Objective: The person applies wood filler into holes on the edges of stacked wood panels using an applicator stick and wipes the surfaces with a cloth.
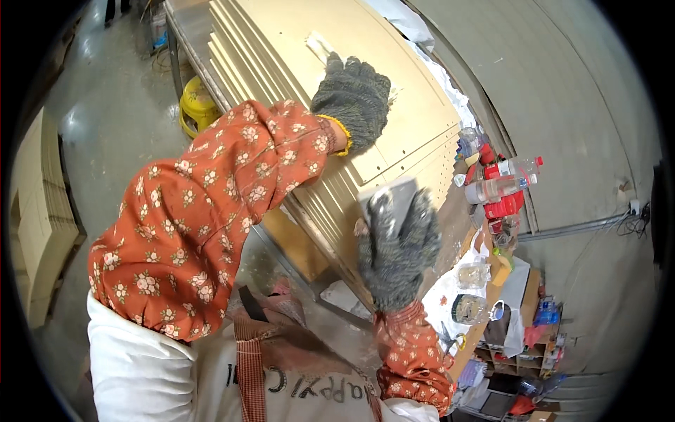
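Evidently, the head view shows two-handed work over a stack of cream panels on a bench. The gloved left hand lies on the top panel, fingertips just beside a pale strip; whether it grips anything, I cannot tell. The gloved right hand is closed on a flat grey piece, blurred, by that panel's near corner. Judging by the pose, the step is tending the panel's surface; the next move probably calls for a steady left hand and a level right wrist.
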The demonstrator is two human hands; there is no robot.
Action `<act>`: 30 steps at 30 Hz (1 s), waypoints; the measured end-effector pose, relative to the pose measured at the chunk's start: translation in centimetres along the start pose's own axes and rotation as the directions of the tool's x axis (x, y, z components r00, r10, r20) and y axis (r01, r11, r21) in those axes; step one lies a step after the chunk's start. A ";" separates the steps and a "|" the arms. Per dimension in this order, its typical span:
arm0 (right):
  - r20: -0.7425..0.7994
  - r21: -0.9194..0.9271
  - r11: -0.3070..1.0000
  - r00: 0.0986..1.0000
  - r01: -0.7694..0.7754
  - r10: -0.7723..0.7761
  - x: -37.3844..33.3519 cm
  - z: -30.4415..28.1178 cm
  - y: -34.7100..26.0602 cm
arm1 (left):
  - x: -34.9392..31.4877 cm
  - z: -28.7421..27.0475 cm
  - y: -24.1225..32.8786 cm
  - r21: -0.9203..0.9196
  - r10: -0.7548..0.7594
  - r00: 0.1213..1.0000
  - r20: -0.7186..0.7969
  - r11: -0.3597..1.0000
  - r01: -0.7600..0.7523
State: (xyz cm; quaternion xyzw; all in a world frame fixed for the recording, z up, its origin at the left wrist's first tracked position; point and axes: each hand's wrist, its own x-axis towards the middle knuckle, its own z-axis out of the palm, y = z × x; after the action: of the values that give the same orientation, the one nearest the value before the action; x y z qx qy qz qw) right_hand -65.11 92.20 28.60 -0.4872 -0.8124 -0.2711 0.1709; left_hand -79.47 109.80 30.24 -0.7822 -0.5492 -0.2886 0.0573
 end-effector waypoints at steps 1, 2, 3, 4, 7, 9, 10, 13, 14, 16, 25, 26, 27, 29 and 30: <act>-0.102 0.001 1.000 0.995 0.009 -0.009 1.3 0.0 0.3 | -0.1 0.6 -0.2 -0.007 -0.016 1.000 0.000 1.000 0.016; 0.170 0.180 0.972 0.978 -0.148 0.117 3.4 -0.8 -0.2 | -0.2 1.6 -0.5 0.005 -0.002 0.998 -0.069 1.000 0.002; 0.176 0.178 0.975 0.979 -0.133 0.102 3.9 -0.3 0.3 | -0.3 1.9 -0.7 0.022 0.016 0.990 -0.143 1.000 -0.013; 0.104 0.056 0.997 0.993 0.046 -0.052 4.0 0.2 1.3 | -0.3 2.3 -0.7 0.011 0.006 0.974 -0.225 1.000 -0.003; -0.028 -0.135 0.987 0.995 0.086 -0.091 4.4 0.9 4.9 | -0.2 -0.6 0.7 0.002 0.009 1.000 0.005 1.000 -0.009; -0.074 0.022 0.999 0.997 -0.029 0.030 5.2 0.1 5.1 | -0.2 -0.7 0.0 0.012 0.013 0.998 -0.065 1.000 -0.012; 0.035 -0.012 0.991 0.991 0.132 -0.132 5.3 -0.5 4.0 | -0.2 -0.8 -0.3 0.014 0.004 1.000 -0.022 1.000 -0.004; 0.147 0.097 0.975 0.966 0.201 -0.214 4.7 0.8 3.5 | -0.3 0.2 -0.3 -0.016 0.022 0.996 -0.083 1.000 -0.023; 0.118 0.117 0.985 0.983 0.129 -0.143 5.2 1.3 4.6 | -0.4 0.5 -0.4 0.003 0.027 0.994 -0.109 1.000 -0.027; 0.095 0.431 0.863 0.964 -0.264 0.248 4.9 1.7 6.6 | -0.6 0.7 -0.1 0.044 0.031 0.988 -0.151 0.999 -0.024; -0.033 0.188 0.965 0.981 -0.183 0.192 3.0 0.7 5.7 | -0.1 2.4 -0.5 0.080 0.018 0.990 -0.141 0.997 -0.007; 0.007 0.284 0.955 0.996 -0.085 0.087 3.0 0.1 2.8 | -0.2 3.4 -1.3 0.058 0.017 0.977 -0.212 0.998 -0.005; 0.049 0.358 0.934 0.999 -0.016 -0.002 2.5 -1.0 0.5 | -0.4 4.0 -1.1 0.011 0.030 0.960 -0.278 1.000 -0.028; 0.224 0.011 1.000 0.975 -0.011 0.008 -0.9 0.8 2.1 | 0.0 0.8 0.5 0.025 0.063 0.992 -0.112 0.998 -0.061; 0.171 0.044 0.997 0.984 -0.062 0.054 -0.2 1.5 2.8 | -0.2 -0.4 0.1 0.088 0.035 0.998 0.055 0.995 -0.040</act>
State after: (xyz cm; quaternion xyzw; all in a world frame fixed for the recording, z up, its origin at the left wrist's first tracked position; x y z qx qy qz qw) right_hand -62.61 94.04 28.07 -0.5275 -0.8159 -0.2035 0.1210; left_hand -79.56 109.42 30.49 -0.7966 -0.5480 -0.2417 0.0827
